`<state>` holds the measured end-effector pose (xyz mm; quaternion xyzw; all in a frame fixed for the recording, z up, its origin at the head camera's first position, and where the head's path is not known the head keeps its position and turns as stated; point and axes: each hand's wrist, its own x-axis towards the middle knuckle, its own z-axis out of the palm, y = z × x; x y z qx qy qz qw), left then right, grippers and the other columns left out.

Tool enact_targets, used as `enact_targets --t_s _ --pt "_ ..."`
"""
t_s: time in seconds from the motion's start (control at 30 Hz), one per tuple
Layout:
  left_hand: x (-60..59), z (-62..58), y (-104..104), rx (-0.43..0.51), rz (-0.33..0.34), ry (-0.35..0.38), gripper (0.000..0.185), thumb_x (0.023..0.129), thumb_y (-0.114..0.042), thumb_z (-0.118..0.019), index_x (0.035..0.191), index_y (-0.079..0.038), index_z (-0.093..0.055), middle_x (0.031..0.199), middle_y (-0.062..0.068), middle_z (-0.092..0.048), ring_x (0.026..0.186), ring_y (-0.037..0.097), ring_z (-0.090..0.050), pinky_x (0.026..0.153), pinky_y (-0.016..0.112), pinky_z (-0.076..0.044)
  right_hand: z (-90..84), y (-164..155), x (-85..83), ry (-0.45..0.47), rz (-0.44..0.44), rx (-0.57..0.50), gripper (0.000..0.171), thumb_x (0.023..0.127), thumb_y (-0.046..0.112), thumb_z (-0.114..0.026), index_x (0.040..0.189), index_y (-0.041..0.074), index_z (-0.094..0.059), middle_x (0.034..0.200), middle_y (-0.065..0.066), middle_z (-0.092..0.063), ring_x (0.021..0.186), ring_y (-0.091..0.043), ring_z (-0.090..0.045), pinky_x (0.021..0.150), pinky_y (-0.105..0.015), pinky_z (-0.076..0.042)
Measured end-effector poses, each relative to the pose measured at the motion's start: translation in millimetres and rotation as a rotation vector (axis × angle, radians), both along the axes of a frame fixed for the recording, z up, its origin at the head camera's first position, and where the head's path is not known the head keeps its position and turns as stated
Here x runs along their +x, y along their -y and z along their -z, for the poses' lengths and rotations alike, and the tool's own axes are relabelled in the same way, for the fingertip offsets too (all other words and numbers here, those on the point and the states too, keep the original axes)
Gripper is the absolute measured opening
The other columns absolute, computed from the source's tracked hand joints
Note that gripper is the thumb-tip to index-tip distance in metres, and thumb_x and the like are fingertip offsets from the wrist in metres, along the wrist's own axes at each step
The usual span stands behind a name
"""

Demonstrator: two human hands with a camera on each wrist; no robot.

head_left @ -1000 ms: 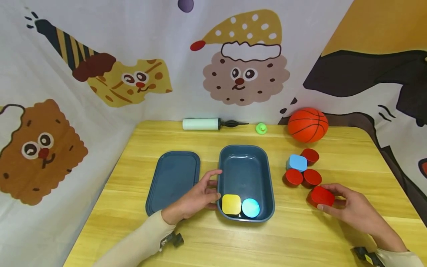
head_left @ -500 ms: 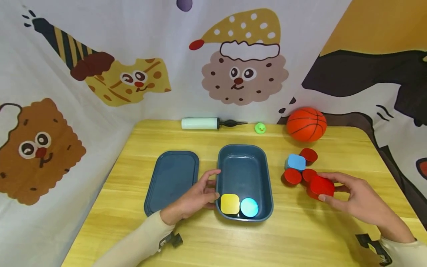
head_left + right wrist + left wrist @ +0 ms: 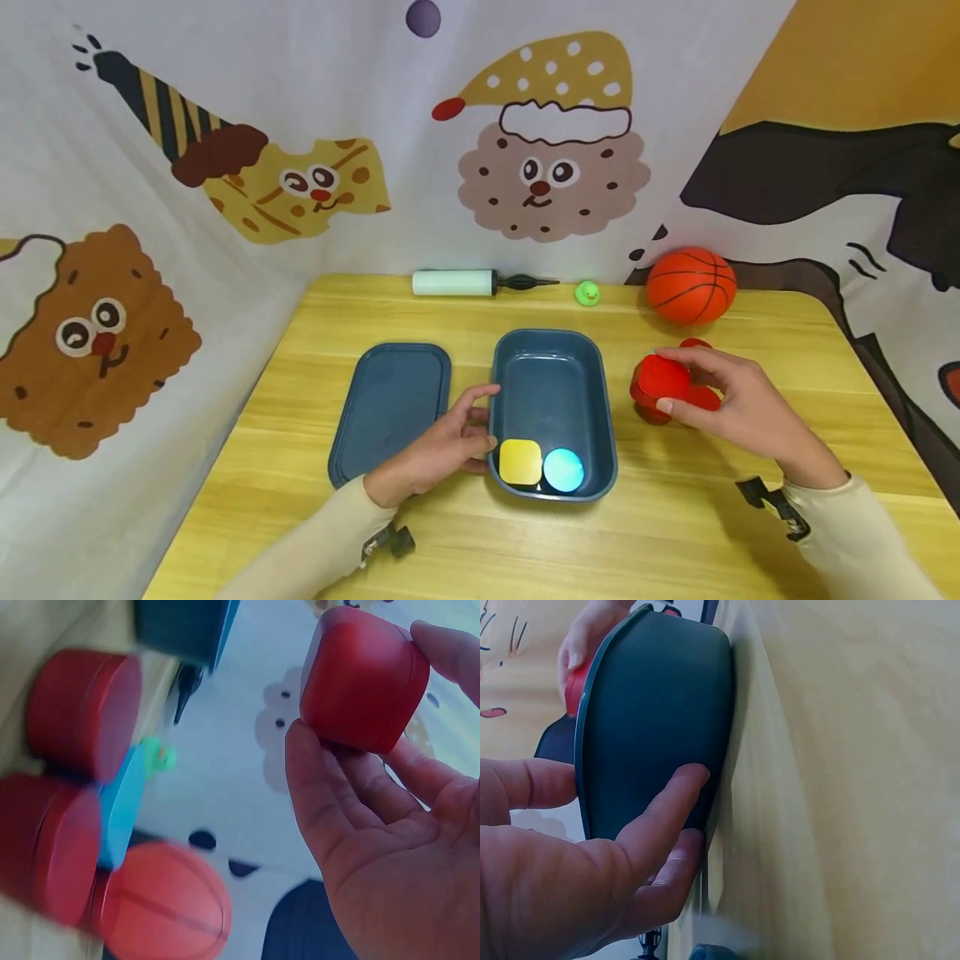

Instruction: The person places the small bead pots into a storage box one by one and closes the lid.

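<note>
My left hand (image 3: 442, 450) holds the side of a dark blue open-topped box (image 3: 551, 383), with the thumb at its rim. Fingers (image 3: 667, 802) lie against its outer wall in the left wrist view. A yellow rounded-square piece (image 3: 520, 462) and a light blue round piece (image 3: 563, 471) sit inside at its near end. My right hand (image 3: 738, 400) grips a small red box (image 3: 364, 682) with rounded corners and a seam, raised off the table. Below it are red round pieces (image 3: 82, 709) and a blue rounded-square piece (image 3: 124, 810), which the head view hides.
A matching dark blue lid (image 3: 393, 408) lies left of the box. Along the back stand a pale green hand pump (image 3: 453, 282), a green toy duck (image 3: 587, 293) and an orange toy basketball (image 3: 691, 286). A printed cloth (image 3: 420, 83) hangs behind the wooden table (image 3: 487, 550).
My right hand has lifted the red box and carried it left and away from me, over the blue and red pieces. My left hand stays at the dark blue box.
</note>
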<state>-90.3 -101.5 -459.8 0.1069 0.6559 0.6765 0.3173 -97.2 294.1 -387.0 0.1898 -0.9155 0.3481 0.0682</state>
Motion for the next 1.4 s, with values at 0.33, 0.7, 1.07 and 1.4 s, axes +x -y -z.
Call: enact_targets --t_s 0.33,0.7,1.07,1.4 --pt "-1.2 -0.5 -1.8 0.000 0.025 0.004 0.071 0.099 -0.004 -0.051 0.156 -0.032 -0.019 0.139 0.025 -0.043 0.105 0.027 -0.064 0.084 0.050 -0.057 3.8 46.8 -30.4 0.074 -0.112 -0.043 0.056 0.078 0.033 -0.085 0.130 0.026 -0.063 0.120 0.008 -0.067 0.097 -0.012 -0.062 0.077 -0.027 -0.058" --pt "-1.4 0.9 0.0 0.007 0.037 0.024 0.069 0.099 -0.004 -0.051 0.154 -0.032 -0.020 0.137 0.024 -0.045 0.105 0.027 -0.064 0.083 0.049 -0.058 22.6 100.9 -44.6 0.127 -0.273 -0.032 0.062 0.079 0.050 -0.080 0.133 0.026 -0.060 0.120 0.011 -0.065 0.104 -0.011 -0.061 0.084 -0.035 -0.059" --pt "-4.1 -3.0 1.7 -0.039 0.029 0.038 0.068 0.098 -0.004 -0.051 0.153 -0.030 -0.021 0.136 0.026 -0.043 0.104 0.027 -0.063 0.084 0.056 -0.056 46.6 137.7 -44.8 0.130 -0.362 0.031 0.055 0.083 0.038 -0.080 0.132 0.022 -0.061 0.119 0.013 -0.064 0.100 -0.008 -0.060 0.079 -0.027 -0.058" --pt "-4.3 -5.0 0.1 -0.032 0.025 0.039 0.068 0.097 -0.004 -0.052 0.153 -0.029 -0.021 0.135 0.026 -0.042 0.105 0.028 -0.060 0.082 0.052 -0.058 62.2 151.5 -38.9 0.139 -0.435 0.118 0.054 0.082 0.040 -0.081 0.129 0.021 -0.061 0.120 0.011 -0.065 0.102 -0.006 -0.059 0.086 -0.029 -0.054"
